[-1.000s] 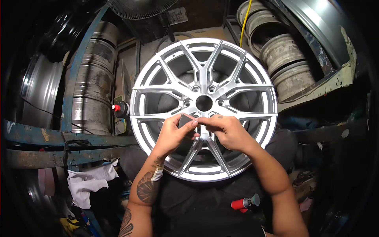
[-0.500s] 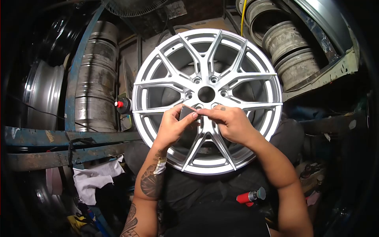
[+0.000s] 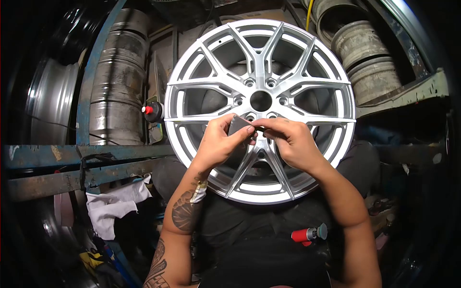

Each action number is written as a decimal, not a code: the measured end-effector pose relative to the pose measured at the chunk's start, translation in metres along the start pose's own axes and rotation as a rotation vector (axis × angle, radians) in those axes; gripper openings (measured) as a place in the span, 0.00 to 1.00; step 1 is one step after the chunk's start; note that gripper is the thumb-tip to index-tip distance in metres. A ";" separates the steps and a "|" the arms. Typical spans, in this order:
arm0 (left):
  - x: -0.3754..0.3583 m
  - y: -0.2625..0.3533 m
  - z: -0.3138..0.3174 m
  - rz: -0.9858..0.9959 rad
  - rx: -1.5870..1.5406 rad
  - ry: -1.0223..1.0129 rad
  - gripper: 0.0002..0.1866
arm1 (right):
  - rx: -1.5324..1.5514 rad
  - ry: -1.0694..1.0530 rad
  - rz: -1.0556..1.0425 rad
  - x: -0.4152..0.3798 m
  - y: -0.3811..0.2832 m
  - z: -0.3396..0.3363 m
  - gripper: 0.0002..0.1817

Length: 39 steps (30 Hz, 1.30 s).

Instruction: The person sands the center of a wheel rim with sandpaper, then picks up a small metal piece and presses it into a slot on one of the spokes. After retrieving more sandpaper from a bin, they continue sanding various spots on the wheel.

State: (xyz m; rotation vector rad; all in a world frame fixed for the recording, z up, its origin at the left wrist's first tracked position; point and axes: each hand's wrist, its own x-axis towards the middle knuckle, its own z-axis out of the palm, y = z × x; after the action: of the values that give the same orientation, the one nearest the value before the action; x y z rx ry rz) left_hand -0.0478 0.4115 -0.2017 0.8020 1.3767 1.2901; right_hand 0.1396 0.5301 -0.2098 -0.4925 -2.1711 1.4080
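Note:
A silver multi-spoke alloy wheel lies face up in front of me, over my legs. Above its lower spokes, my left hand pinches a small dark grey piece of sandpaper between thumb and fingers. My right hand meets it from the other side, fingertips closed at the sandpaper's right edge. The wheel's centre hole and bolt holes show just beyond my fingers. Part of the lower hub is hidden behind both hands.
A small red air sander with a round pad rests by my lap. Left of the wheel stands a dark bottle with a red cap. A white rag hangs from a blue metal rack. Worn rims are stacked on both sides.
The wheel and both hands sit slightly higher and further right in view, as the camera has shifted. Both hands keep their pinch at the sandpaper, with the fingers slightly rearranged.

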 end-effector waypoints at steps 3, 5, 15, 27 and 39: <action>0.000 0.002 0.000 -0.013 -0.066 -0.044 0.09 | -0.014 -0.020 0.017 -0.001 -0.010 -0.003 0.26; 0.000 0.003 0.000 -0.020 -0.080 -0.061 0.09 | -0.022 -0.015 0.021 -0.002 -0.009 -0.004 0.27; 0.000 0.006 -0.008 0.025 0.093 0.002 0.10 | -0.107 -0.069 0.024 0.005 -0.013 -0.002 0.31; 0.000 -0.004 -0.007 0.011 0.285 0.076 0.09 | -0.343 -0.103 -0.051 -0.004 -0.007 -0.019 0.34; -0.002 0.004 -0.006 -0.035 0.288 0.039 0.09 | -0.391 -0.051 -0.103 -0.011 -0.002 -0.012 0.24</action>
State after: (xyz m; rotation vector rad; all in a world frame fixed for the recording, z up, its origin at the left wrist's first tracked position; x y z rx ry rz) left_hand -0.0539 0.4088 -0.1978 0.9456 1.6248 1.0988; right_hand 0.1557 0.5320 -0.2063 -0.4767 -2.4858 0.9524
